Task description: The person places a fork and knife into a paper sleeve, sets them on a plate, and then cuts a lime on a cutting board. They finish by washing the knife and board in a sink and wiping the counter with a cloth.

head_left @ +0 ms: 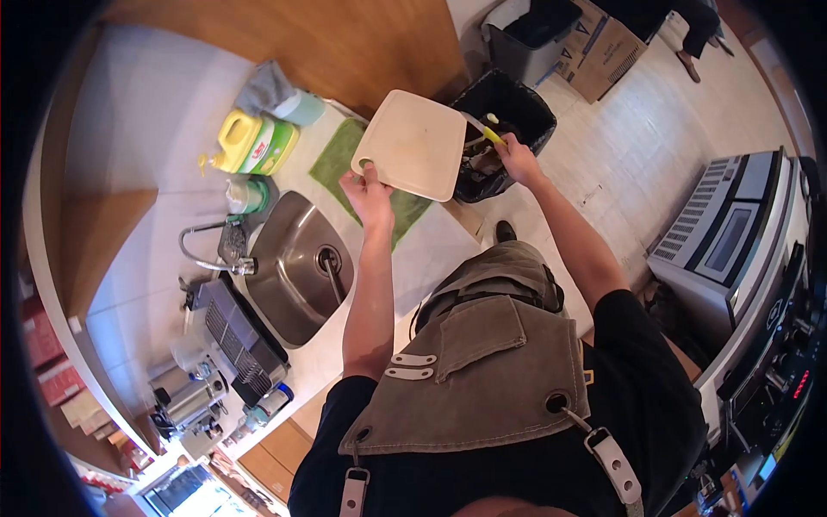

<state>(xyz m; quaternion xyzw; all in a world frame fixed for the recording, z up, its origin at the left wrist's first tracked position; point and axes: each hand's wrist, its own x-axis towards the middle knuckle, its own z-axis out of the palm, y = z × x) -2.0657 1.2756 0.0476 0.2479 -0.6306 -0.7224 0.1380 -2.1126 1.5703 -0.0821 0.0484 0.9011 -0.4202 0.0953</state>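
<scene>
My left hand [370, 198] grips a cream cutting board [415, 142] by the corner with the hole. The board is held out past the counter's end, and its far edge overlaps the bin in this view. In my right hand [519, 161] is a knife [492, 135] with a yellow handle, its blade lying against the board's far edge. Beneath them stands a bin [521, 96] lined with a black bag, with some scraps inside. A green cloth [340, 159] lies on the counter, partly hidden under the board.
To the left is a steel sink [289, 258] with a faucet [207, 257]. A yellow soap jug [251, 145] and a green-white bottle [247, 196] stand behind it. A cardboard box [600, 53] sits on the floor beyond the bin. Another person's leg [696, 34] shows at the upper right.
</scene>
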